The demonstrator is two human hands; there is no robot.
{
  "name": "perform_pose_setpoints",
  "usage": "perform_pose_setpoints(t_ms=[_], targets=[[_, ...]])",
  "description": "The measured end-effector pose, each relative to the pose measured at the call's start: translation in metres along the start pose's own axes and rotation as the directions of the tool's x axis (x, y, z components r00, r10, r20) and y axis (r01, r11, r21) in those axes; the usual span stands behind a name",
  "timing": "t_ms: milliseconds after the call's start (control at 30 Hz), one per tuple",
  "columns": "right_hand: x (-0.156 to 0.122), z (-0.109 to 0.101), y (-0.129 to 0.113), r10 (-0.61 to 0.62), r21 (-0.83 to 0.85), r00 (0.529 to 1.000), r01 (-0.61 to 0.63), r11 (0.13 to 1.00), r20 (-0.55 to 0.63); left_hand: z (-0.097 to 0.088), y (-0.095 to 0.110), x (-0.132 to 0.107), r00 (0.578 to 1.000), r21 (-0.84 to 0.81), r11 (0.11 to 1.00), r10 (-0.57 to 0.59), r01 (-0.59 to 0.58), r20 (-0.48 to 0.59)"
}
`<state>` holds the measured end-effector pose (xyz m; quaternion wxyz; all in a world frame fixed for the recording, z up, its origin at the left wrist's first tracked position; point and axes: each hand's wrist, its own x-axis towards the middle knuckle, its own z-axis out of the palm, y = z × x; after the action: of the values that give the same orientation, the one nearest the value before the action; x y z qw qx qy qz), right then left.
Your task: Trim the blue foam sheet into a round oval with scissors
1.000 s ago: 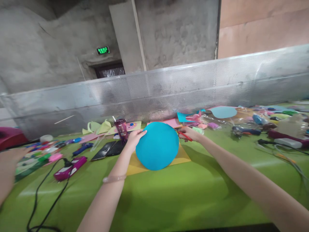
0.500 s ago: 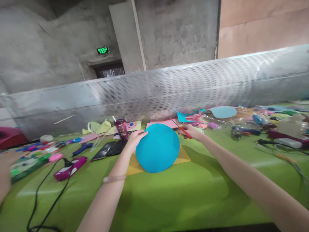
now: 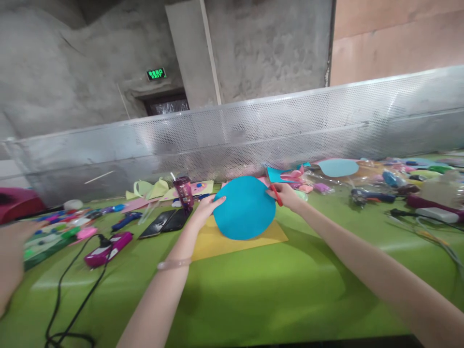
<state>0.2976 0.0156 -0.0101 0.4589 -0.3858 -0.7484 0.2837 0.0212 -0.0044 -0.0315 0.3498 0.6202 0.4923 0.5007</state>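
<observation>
A round blue paper disc [image 3: 244, 208] is held up over a yellow paper sheet [image 3: 232, 239] on the green table [image 3: 253, 290]. My left hand [image 3: 206, 209] pinches the disc's left edge. On the disc's right edge, my right hand [image 3: 284, 194] is closed round red-handled scissors [image 3: 274, 192]. A clear bangle [image 3: 173, 264] sits on my left wrist.
Two dark phones [image 3: 165, 222] and a purple bottle [image 3: 183, 192] lie left of the disc. A purple glue gun [image 3: 108, 244] with black cable, pens and paper scraps crowd the left. Another person's hand [image 3: 10, 256] is at the far left. Tools and bags [image 3: 380, 186] fill the right. A perforated metal panel [image 3: 253, 130] backs the table.
The blue disc has lifted and shifted up and right, baring more of the yellow sheet. My right hand with the scissors has closed in on the disc's right edge.
</observation>
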Motion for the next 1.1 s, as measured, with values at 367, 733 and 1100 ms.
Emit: perform_pose_setpoints(t_ms=[367, 733, 1100], targets=[[0.0, -0.005, 0.005, 0.15, 0.103, 0.988, -0.152, 0.983, 0.031, -0.01, -0.009, 0.012, 0.942, -0.047, 0.983, 0.153, -0.175, -0.3], [0.003, -0.007, 0.014, 0.17, 0.032, 0.984, -0.172, 0.985, 0.061, -0.008, -0.004, 0.009, 0.947, -0.048, 0.982, 0.165, -0.185, -0.277], [-0.001, -0.009, 0.006, 0.176, -0.013, 0.979, -0.175, 0.984, 0.104, -0.008, -0.005, 0.01, 0.943, -0.06, 0.978, 0.173, -0.198, -0.283]])
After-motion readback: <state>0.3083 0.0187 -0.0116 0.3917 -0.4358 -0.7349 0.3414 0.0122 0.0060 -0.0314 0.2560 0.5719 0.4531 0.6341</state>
